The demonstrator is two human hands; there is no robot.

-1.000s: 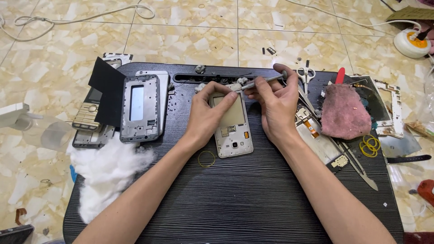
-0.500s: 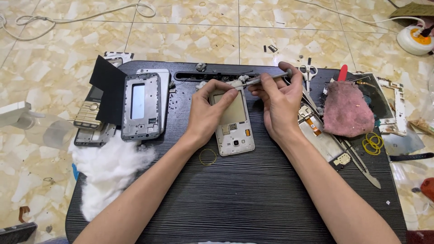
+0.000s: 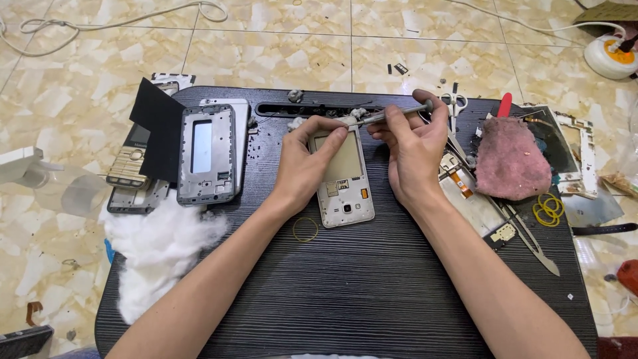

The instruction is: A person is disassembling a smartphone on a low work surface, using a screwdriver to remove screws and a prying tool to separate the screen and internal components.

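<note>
Your right hand (image 3: 415, 149) has edged its gripped grey tool (image 3: 389, 115) lower; its tip meets the opened phone (image 3: 342, 176) top edge, long axis away from you, left hand (image 3: 306, 163) clasping it

A single camera sits on the person's head and looks steeply down and forward over a low black ribbed table (image 3: 372, 292) that stands on a beige marbled tile floor (image 3: 279, 46). It is close: both bare forearms enter from the bottom edge and converge toward the centre, where the left hand (image 3: 307, 163) and right hand (image 3: 415, 153) meet in the upper middle of the frame. The table fills most of the view, its far edge lying across the upper third and its near edge cut off below. Floor shows beyond and to both sides. No second view overlaps this one.
</note>
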